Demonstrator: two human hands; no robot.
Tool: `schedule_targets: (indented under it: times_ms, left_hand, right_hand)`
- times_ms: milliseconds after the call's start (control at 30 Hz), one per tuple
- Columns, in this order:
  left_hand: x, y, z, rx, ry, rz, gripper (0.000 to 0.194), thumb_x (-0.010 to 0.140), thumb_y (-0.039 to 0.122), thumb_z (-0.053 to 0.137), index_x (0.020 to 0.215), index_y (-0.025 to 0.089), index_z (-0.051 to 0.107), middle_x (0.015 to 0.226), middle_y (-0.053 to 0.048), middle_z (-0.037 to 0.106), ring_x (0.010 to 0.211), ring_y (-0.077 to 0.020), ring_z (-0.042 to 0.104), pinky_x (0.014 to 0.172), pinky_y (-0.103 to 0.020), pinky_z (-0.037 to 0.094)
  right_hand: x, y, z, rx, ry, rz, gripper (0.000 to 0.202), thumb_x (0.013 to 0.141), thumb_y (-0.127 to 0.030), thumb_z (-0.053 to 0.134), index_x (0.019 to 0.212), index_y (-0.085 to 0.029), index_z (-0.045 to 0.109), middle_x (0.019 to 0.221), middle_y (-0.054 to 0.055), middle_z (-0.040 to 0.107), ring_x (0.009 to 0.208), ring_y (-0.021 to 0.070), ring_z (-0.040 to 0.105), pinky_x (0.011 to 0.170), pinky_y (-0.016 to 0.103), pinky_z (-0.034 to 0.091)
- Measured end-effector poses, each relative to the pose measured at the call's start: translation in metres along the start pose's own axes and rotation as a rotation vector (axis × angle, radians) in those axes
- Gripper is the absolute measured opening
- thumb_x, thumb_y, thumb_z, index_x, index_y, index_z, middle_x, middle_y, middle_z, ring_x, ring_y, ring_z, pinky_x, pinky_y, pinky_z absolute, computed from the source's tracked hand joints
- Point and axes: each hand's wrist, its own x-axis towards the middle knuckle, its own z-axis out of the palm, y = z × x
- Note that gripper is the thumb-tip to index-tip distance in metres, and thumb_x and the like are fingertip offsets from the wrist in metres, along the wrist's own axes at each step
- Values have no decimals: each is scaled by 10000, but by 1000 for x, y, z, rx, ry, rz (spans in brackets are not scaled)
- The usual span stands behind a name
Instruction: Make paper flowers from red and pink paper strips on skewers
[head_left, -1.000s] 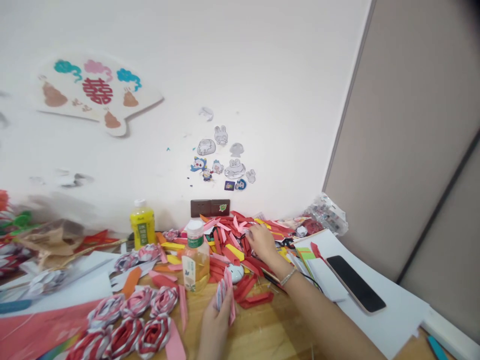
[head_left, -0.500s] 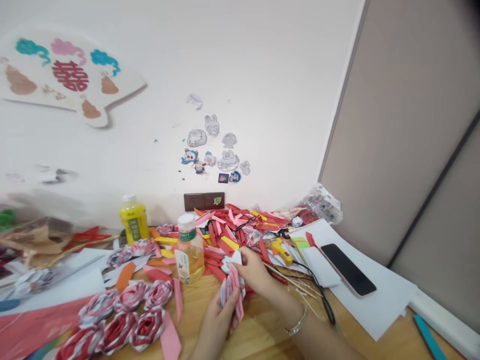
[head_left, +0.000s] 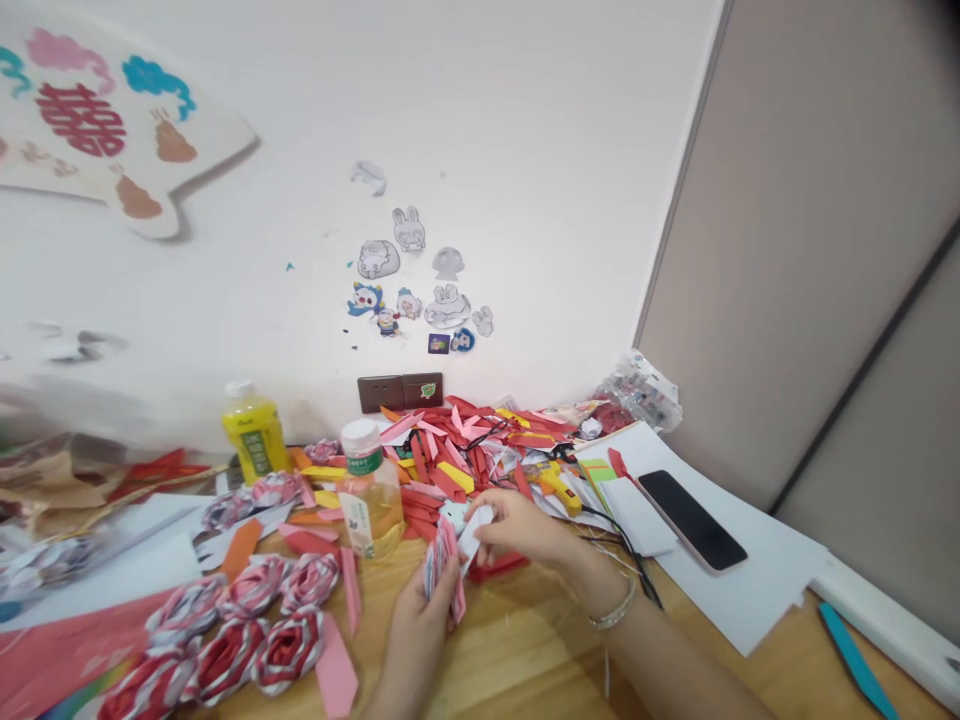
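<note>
My left hand [head_left: 427, 610], low in the middle of the view, is closed round a stack of folded pink and white paper strips [head_left: 444, 565]. Just right of it, my right hand [head_left: 510, 525] pinches a white paper piece [head_left: 474, 532] between thumb and fingers, close beside the stack. A bracelet circles my right wrist. Behind my hands spreads a heap of red, pink and yellow folded strips [head_left: 450, 450]. Several striped paper rosettes [head_left: 290, 648] lie to the left, with a pink strip [head_left: 335, 668] beside them.
A jar with amber liquid [head_left: 371, 500] stands left of my hands, a yellow bottle [head_left: 255, 435] behind it. On the right are a yellow glue gun [head_left: 556, 487] with a black cable, a phone [head_left: 691, 520] on white sheets [head_left: 765, 590], and a teal tool [head_left: 855, 660].
My right hand has moved slightly right, and the white piece in it now stands apart from the stack. My left hand with the stack has shifted a little left. The whole view has shifted slightly.
</note>
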Motion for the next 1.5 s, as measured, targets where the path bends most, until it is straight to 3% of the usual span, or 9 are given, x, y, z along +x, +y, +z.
schedule_targets:
  times_ms: [133,333,667,867,933,1033,1133,1333,1500]
  left_hand:
    - [3,-2,-5,45,-11,52,432,667,630,572,674,198,572,585,8,556,625,-181,534,554,-250,394]
    - [4,-3,-4,3,-3,-54,499,622,687,570,647,190,529,432,79,388,399,-99,346,406,-227,252]
    - [6,-5,0,-41,-27,-52,551,556,729,605,668,194,535,379,82,392,360,-89,317,387,-228,208]
    - [7,-7,-2,-28,-2,-95,576,554,780,551,561,211,460,350,69,409,331,-85,330,372,-220,207]
    - [6,-6,-3,-18,12,-107,577,552,780,550,515,213,448,332,63,401,324,-86,332,371,-221,201]
    - [5,-3,-3,-13,20,-122,578,536,773,566,453,216,433,305,55,388,316,-89,338,374,-224,202]
    - [5,-2,-2,-18,21,-148,564,546,746,587,426,213,446,293,45,396,305,-91,342,368,-226,204]
    - [9,-5,-3,-59,59,-213,535,617,714,559,527,187,537,292,53,414,272,-88,341,334,-197,197]
    - [15,-5,-5,-134,108,-288,568,569,724,595,648,161,599,284,43,443,262,-100,379,318,-188,258]
  right_hand:
    - [-7,-2,-12,-104,-49,-45,98,609,-76,617,667,-140,569,579,-47,581,525,81,538,488,155,392]
    - [-12,-3,-5,-197,-215,-68,249,722,-101,511,929,-162,638,622,-51,596,435,53,499,437,146,373]
    - [-7,-4,-5,-97,-76,45,264,720,-102,489,946,-144,618,529,-64,561,351,41,386,361,143,272]
    - [-11,-11,-3,-100,-117,48,245,742,-109,488,944,-155,620,593,-44,597,376,47,415,383,148,303]
    - [-12,-10,-1,-162,-131,3,223,754,-137,519,945,-162,631,654,-27,624,429,59,470,419,153,345]
    - [-14,-9,1,-490,-70,-193,194,798,-170,524,936,-171,660,831,17,680,640,110,596,562,181,422]
    - [-15,-10,3,-740,-49,-312,199,799,-144,535,921,-187,686,898,36,702,796,170,618,686,226,426]
    - [-10,-2,3,-894,-57,-393,359,806,-73,461,1078,-228,637,982,36,701,826,176,633,698,232,425]
    - [-8,8,6,-1059,-20,-534,262,826,-119,517,1033,-235,628,915,2,706,769,170,636,634,216,424]
